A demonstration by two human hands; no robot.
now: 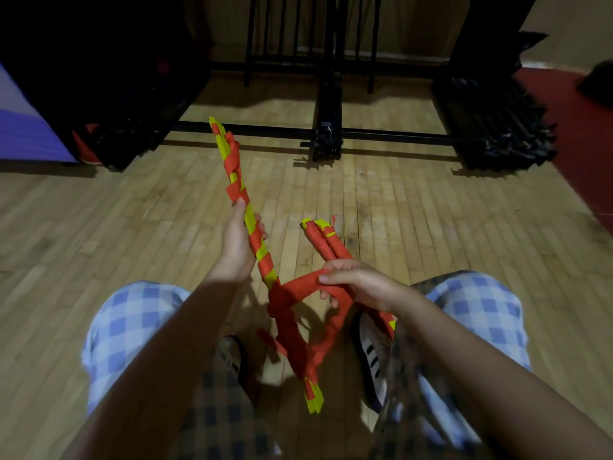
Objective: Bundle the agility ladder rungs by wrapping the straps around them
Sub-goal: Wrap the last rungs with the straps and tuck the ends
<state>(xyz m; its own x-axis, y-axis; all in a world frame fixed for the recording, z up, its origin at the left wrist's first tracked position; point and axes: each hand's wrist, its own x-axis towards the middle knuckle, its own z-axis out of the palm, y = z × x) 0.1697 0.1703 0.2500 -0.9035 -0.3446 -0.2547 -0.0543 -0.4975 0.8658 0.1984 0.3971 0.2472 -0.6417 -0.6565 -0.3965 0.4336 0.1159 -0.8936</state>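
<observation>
Left hand (237, 242) grips a long bundle of yellow rungs (247, 217) near its middle, fingers (260, 227) curled round the far side, thumb lying up along the near side. The bundle runs slanted from upper left, over the wooden floor (99, 227), down between the knees to a yellow end near the feet. Red strap (234, 161) spirals around it above and below the grip; yellow shows between the turns.

Right hand (361, 285) pinches a loose stretch of red strap (298, 285) that leads left to the long bundle and meets it just below the left hand. More strap hangs under the right hand in a slack loop, joining the lower wrapped part of the bundle. A short strap tail sticks out left, low down.

A second, shorter bundle (326, 242), almost wholly covered in red with yellow tips, passes under the right hand, pointing up and left. Whether the right hand also holds it: cannot tell.

Person is seated, blue checked trousers (132, 320), white shoe with three dark stripes (373, 353) by the right knee; no brand name readable. Black metal rack (328, 121) and dark stacked bars (497, 127) on the floor beyond. No legible writing anywhere.
</observation>
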